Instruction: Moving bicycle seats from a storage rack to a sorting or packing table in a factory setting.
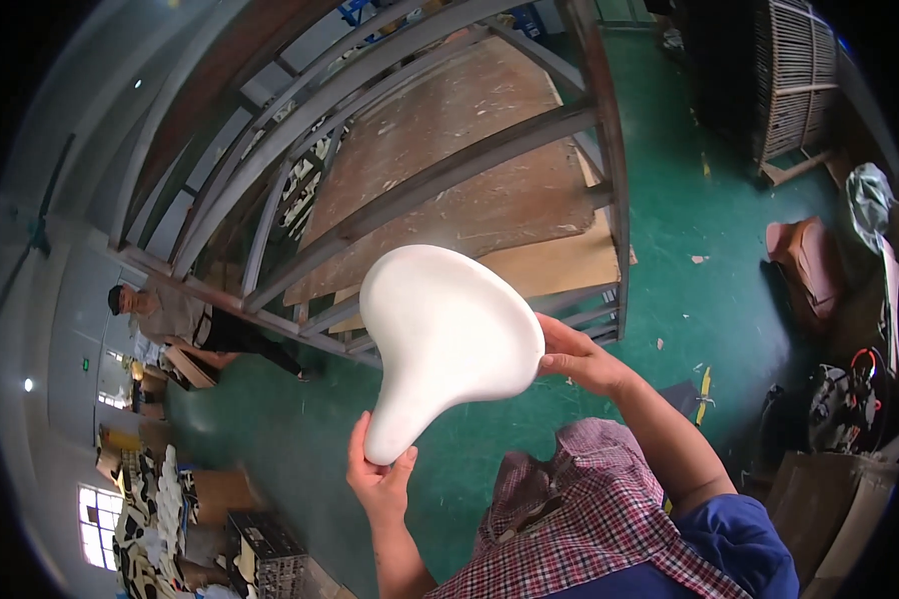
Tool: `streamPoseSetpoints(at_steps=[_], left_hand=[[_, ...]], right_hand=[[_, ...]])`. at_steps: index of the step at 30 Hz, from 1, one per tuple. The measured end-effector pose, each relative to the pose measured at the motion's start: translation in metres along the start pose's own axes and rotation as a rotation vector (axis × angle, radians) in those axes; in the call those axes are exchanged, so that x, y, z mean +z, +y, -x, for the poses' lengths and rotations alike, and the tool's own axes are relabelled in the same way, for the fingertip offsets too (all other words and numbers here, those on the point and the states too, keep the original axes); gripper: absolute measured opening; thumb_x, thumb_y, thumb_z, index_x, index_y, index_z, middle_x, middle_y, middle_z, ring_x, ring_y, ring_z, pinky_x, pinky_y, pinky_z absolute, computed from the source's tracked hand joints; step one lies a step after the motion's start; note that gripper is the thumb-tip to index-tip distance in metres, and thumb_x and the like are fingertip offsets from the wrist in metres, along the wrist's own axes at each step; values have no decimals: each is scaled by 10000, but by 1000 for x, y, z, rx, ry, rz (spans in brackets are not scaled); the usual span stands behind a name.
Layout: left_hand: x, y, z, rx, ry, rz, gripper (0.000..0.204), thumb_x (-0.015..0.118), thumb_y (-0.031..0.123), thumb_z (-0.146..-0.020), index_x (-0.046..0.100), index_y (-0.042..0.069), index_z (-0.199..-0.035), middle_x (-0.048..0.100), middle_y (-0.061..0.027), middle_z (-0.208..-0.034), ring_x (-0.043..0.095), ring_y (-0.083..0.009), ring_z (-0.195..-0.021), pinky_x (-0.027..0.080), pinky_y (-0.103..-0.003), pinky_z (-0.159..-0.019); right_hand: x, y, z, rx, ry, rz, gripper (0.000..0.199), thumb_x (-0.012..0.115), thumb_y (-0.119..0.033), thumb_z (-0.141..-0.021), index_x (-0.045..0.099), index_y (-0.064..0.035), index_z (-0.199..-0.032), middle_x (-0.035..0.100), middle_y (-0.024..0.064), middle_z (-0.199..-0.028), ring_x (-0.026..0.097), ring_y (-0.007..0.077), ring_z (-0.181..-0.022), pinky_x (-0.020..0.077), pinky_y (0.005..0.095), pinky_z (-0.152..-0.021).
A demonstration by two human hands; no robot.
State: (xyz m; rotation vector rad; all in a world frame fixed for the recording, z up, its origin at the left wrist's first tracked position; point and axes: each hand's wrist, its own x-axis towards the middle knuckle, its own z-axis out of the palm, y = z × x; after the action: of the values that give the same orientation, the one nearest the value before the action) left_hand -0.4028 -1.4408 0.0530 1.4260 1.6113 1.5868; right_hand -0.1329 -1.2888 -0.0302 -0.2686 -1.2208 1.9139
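A smooth white bicycle saddle [445, 339] is held up in front of me, its wide end up and to the right and its narrow nose pointing down and left. My left hand [380, 471] grips the nose, thumb on one side and fingers on the other. At the right edge of the wide end, my right hand [579, 359] is closed on the rim, with the thumb below and the fingers partly hidden behind it. The saddle's underside is out of sight.
A metal frame rack [430, 160] holding wooden boards [459, 130] stands just beyond the saddle. Another person [175, 314] is at the left. Stacked white and black pieces [155, 509] and a dark crate [270, 549] are lower left; a brown bag-like item [804, 265] lies at right.
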Motion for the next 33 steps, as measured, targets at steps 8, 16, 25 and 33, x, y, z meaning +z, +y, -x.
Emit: streamPoseSetpoints(at_steps=[8,16,25,33], left_hand=[[7,10,-1,52,-88,-44,661,737,-23,-723,436,-26,-1311,443,-152,-1304,532,-219,-1107,493,-309,-874],[18,19,3,105,-198,231,906,732,94,-755,161,54,-1457,327,-179,-1419,388,-271,-1276,375,-399,-1022],[24,-21,20,-349,-396,458,836,828,105,-680,374,-7,-1373,582,-142,-1188,570,-209,-1074,443,-330,-936],[3,-26,25,199,-203,183,848,854,184,-655,396,-3,-1344,573,-188,-1200,595,-243,-1047,479,-347,-902]], right_hand=[[0,5,9,-24,149,-52,671,620,-207,-881,274,-95,-1445,424,70,-1384,406,216,-1266,359,430,-1038],[1,11,11,-151,132,-239,719,622,-12,-778,321,-86,-1427,439,77,-1389,405,219,-1290,322,399,-1069],[-56,46,-22,-41,209,-495,431,548,-92,-924,438,-43,-1338,517,67,-1294,505,133,-1161,419,299,-989],[-6,-25,-14,110,232,-508,499,571,-333,-917,464,-37,-1304,557,144,-1245,566,209,-1092,476,374,-925]])
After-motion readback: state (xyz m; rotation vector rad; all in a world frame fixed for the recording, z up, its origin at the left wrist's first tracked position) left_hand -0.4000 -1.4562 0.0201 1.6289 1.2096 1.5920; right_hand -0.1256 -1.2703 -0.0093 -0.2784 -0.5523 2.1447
